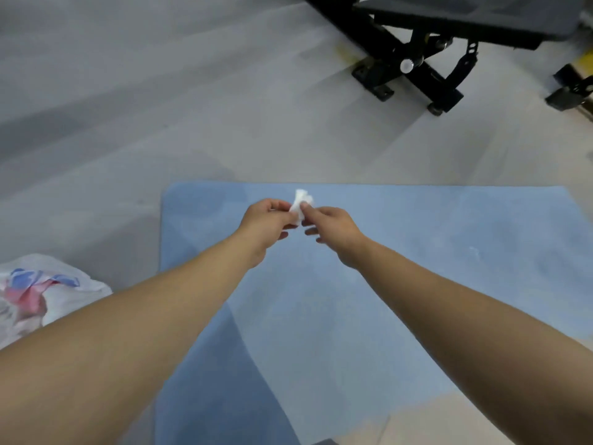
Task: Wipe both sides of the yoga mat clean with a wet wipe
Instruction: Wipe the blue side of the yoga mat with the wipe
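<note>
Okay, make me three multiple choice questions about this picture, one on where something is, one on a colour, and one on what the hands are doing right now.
1. Where does the plastic bag lie?
A. On the mat
B. On the floor left of the mat
C. On the bench

2. What colour is the yoga mat?
A. Light blue
B. Green
C. Black

3. How is the wet wipe held?
A. Lying loose on the mat
B. In the left hand alone
C. Pinched by both hands above the mat

Answers: 1 B, it sits on grey floor beside the mat's left edge. 2 A, the mat is pale blue. 3 C, left hand and right hand both pinch the bunched wipe.
</note>
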